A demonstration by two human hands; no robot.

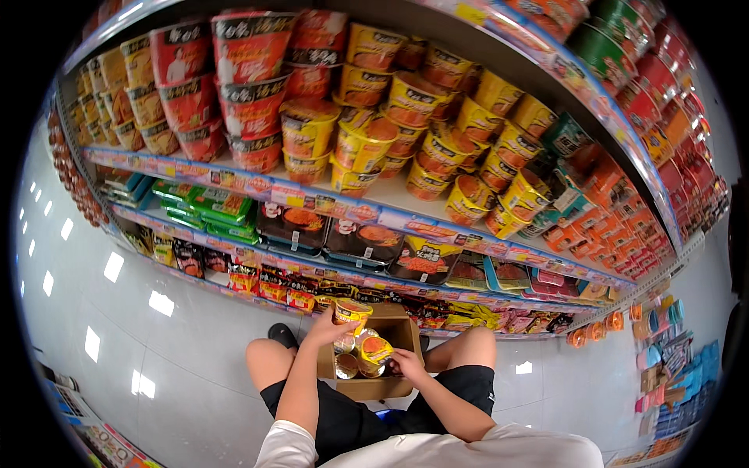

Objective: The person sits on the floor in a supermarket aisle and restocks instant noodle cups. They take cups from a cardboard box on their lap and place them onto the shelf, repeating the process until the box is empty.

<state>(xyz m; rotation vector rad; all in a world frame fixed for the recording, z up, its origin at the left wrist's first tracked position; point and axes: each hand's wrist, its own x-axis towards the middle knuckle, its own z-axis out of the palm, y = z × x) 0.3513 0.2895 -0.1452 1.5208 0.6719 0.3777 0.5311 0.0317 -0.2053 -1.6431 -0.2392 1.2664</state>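
My left hand [329, 329] is closed around a yellow instant noodle cup [353, 311], held upright above the left part of an open cardboard box [374, 390]. With its fingers, my right hand [408, 365] grips the edge of a yellow printed noodle lid or wrapper [376, 350] over the same box; whether a cup is attached beneath it I cannot tell. Inside the box, several round containers with shiny metallic faces [346, 365] lie on the left side, while its right side is in shadow. The box stands on the floor between my knees.
A store shelf curves across the view before me. Its upper board carries stacked yellow noodle cups [439, 149] and red noodle tubs [251, 93]. Below are green packs [216, 205], black boxed noodles [363, 240] and bagged noodles [272, 285]. Grey tiled floor [193, 333] lies around me.
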